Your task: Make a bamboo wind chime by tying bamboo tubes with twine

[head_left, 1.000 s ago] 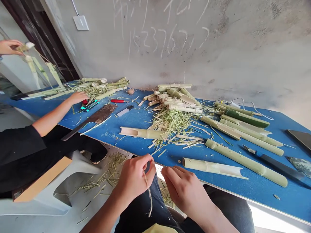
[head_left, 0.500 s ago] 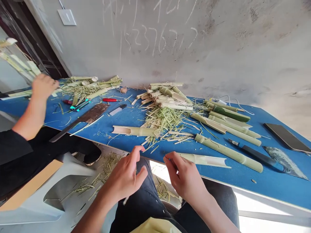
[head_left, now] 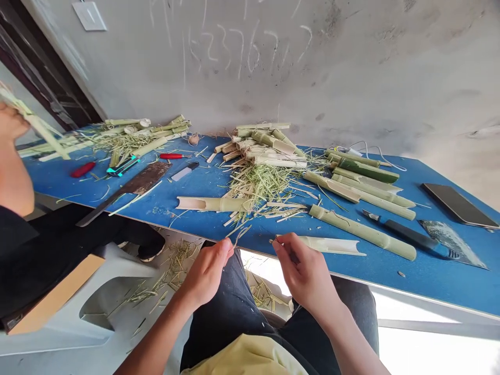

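Right hand (head_left: 307, 271): fingertips pinched, their hold too small to make out. Left hand (head_left: 209, 271): thumb and finger closed on twine (head_left: 237, 238), by the near edge of the table (head_left: 429, 278); long axis slanting away, free ends rightward. Step, I judge: twine-handling, next calling for a steady pinch. Beyond: bamboo pile (head_left: 273, 140).

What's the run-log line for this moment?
left hand: pinching thin strand | right hand: pinched shut, contents unclear | hands: apart | split bamboo beyond right hand: on blue table
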Available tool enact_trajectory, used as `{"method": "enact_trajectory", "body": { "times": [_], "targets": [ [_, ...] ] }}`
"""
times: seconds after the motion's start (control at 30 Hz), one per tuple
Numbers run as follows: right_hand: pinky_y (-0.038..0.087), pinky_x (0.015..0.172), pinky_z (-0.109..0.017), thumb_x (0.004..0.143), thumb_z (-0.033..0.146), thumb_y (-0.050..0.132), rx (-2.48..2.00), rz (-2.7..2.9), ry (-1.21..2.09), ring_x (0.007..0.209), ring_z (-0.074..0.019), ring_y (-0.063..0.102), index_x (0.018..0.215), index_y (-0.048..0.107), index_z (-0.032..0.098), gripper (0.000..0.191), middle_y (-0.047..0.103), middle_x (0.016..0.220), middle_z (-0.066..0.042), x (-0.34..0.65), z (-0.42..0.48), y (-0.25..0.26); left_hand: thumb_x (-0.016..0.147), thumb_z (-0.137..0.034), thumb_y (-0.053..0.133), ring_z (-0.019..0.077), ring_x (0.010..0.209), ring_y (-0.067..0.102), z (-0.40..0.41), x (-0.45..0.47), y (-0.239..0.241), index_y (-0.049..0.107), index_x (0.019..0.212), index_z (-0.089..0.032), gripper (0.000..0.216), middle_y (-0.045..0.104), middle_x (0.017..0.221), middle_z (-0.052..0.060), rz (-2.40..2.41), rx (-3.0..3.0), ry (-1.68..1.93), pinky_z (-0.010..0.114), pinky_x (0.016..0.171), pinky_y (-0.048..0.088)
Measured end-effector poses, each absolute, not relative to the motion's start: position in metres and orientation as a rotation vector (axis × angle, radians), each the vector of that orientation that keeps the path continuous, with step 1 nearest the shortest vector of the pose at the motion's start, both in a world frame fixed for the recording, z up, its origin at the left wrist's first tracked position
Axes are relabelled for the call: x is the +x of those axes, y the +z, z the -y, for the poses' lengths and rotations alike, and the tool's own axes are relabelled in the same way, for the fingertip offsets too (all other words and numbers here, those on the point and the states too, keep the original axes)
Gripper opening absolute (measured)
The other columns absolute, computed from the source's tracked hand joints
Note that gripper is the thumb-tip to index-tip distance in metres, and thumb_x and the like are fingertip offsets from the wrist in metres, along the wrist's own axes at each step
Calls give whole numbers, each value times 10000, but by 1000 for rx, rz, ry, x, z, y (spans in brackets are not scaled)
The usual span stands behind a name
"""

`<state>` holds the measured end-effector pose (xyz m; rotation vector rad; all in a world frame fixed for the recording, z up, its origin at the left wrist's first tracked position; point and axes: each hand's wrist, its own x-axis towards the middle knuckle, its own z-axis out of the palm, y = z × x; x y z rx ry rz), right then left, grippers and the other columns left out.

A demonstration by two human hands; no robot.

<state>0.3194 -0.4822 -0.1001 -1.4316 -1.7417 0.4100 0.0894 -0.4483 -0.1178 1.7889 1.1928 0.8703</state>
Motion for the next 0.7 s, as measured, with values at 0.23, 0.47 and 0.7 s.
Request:
{"method": "enact_trajectory", "body": {
  "times": [0.23, 0.47, 0.7],
  "targets": [
    [377, 530, -225, 1075, 310, 540, -1410, 1700, 396, 560, -108, 519, 976, 601, 223, 145, 677, 743, 29, 314, 485, -108, 1106, -379, 409, 131, 657, 507, 457, 88, -106, 553, 799, -203, 382, 545, 708, -20, -1145, 1921, 997, 240, 646, 373],
    [372, 521, -217, 1069, 288, 556, -1417, 1706, 373, 549, -99, 525, 970, 595, 224, 125, 663, 724, 44, 315, 481, -110, 1109, -302, 412, 103, 585, 473, 466, 80, -105, 506, 762, -206, 372, 498, 653, -45, -1105, 2044, 958, 214, 589, 352],
    [393, 561, -221, 1069, 209, 549, -1332, 1824, 242, 557, -101, 533, 979, 595, 201, 102, 613, 694, 47, 307, 486, -108, 1086, -261, 435, 93, 521, 433, 465, 88, -106, 487, 743, -210, 350, 494, 608, -57, -1186, 2082, 990, 220, 539, 310]
  ]
}}
